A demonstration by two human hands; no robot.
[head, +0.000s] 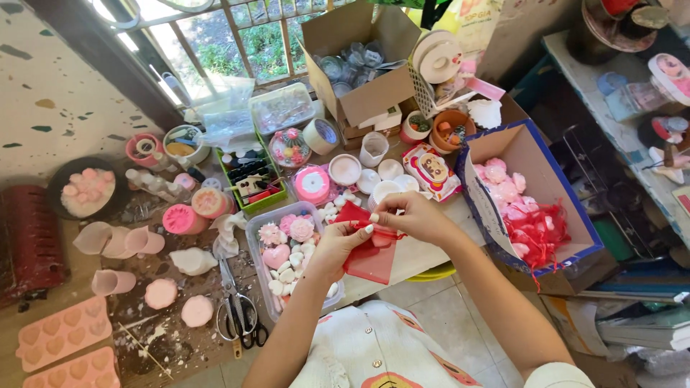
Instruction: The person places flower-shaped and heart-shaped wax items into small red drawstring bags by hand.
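Observation:
Both hands meet over the table's front edge on a small red mesh pouch point(370, 257). My left hand point(339, 246) pinches the pouch's left side near its top. My right hand point(408, 214) grips the top of the pouch from the right, fingers curled at its mouth. Just left of my hands stands a clear plastic tub point(259, 269) holding pink and white flower and heart shaped pieces.
A blue-edged cardboard box point(540, 162) at right holds pink pieces and filled red pouches. Scissors point(236, 305) lie left of the tub. Pink heart moulds point(61, 332) sit at front left. Cups, tape, jars and an open brown box point(370, 97) crowd the back.

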